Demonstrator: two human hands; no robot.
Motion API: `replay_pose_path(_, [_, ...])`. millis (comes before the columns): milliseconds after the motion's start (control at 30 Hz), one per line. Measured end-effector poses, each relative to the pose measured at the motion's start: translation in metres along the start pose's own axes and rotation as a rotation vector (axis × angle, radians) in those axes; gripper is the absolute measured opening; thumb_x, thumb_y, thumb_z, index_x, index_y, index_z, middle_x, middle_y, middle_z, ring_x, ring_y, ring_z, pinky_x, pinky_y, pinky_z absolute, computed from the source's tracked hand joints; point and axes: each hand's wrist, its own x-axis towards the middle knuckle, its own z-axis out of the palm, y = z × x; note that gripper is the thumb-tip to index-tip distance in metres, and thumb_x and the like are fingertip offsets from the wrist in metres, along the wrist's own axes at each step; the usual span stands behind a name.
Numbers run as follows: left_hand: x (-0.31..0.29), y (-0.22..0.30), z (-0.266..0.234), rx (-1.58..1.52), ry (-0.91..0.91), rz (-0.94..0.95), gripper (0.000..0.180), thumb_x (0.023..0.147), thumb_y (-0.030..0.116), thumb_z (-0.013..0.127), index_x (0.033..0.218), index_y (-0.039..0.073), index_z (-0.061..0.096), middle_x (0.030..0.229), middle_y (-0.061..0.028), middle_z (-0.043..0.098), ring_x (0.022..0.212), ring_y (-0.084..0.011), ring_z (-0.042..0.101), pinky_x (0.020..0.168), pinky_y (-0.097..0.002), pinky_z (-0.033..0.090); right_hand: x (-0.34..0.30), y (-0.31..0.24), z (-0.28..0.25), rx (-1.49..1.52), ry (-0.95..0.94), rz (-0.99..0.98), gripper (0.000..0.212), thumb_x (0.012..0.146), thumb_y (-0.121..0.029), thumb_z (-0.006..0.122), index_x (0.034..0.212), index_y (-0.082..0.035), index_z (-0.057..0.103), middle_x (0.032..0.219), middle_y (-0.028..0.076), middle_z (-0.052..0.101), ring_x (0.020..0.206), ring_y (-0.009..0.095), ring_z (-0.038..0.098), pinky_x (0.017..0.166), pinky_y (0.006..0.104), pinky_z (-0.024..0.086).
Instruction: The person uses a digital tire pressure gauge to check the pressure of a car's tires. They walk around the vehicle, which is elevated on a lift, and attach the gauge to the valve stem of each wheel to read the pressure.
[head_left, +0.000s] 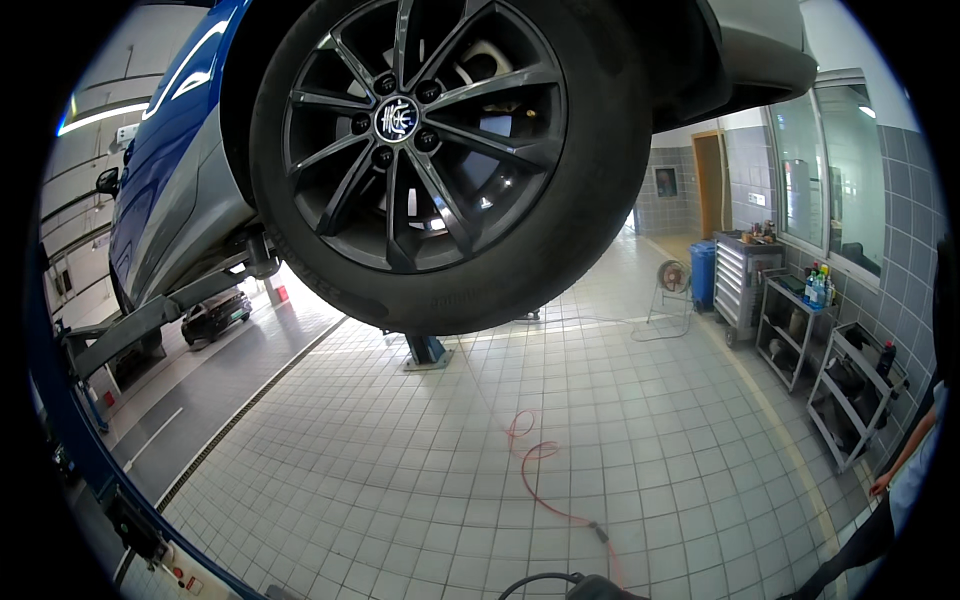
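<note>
Neither my left hand nor my right hand shows in the head view. A raised car wheel point(590, 200) fills the upper middle, with a black tyre and a dark multi-spoke rim point(455, 195). Several lug nuts sit around its round centre cap point(396, 120). The wheel hangs on a blue and silver car point(190, 130), held up off the floor by a lift arm point(160, 318). At the lower edge a dark object point(605, 588) with a black loop is cut off; I cannot make out its kind.
A red hose point(540, 492) curls across the tiled floor point(400, 480). At right stand a tool cabinet point(735, 285), a bottle-laden cart point(792, 330), another cart point(850, 395), a blue bin point(702, 275) and a hose reel point(672, 277). Another person's hand point(880, 486) hangs at the right edge. A blue lift post point(425, 350) stands behind.
</note>
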Motion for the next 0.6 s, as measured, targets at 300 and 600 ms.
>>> replay_pose_path(300, [0.006,0.044,-0.043,-0.128,0.084,0.331,0.051,0.083,0.05,0.077,0.12,0.014,0.073,0.115,-0.0129,0.075,0.108,-0.0328,0.07,0.093,-0.0444,0.055,-0.001,-0.042,-0.005,0.04,0.197,-0.037,0.062,0.08,-0.025,0.081,0.135,-0.009,0.06,0.121,0.018,0.071,0.111,0.032,0.068,0.092,0.0406,0.056])
replay_pose_path(600, [-0.001,0.126,-0.115,0.039,0.469,0.367,0.046,0.084,0.046,0.077,0.116,0.013,0.072,0.109,-0.012,0.076,0.105,-0.032,0.071,0.092,-0.045,0.055,0.02,-0.118,-0.062,-0.001,0.287,-0.147,0.069,0.079,-0.032,0.08,0.139,-0.009,0.055,0.12,0.022,0.07,0.108,0.038,0.068,0.09,0.0444,0.054])
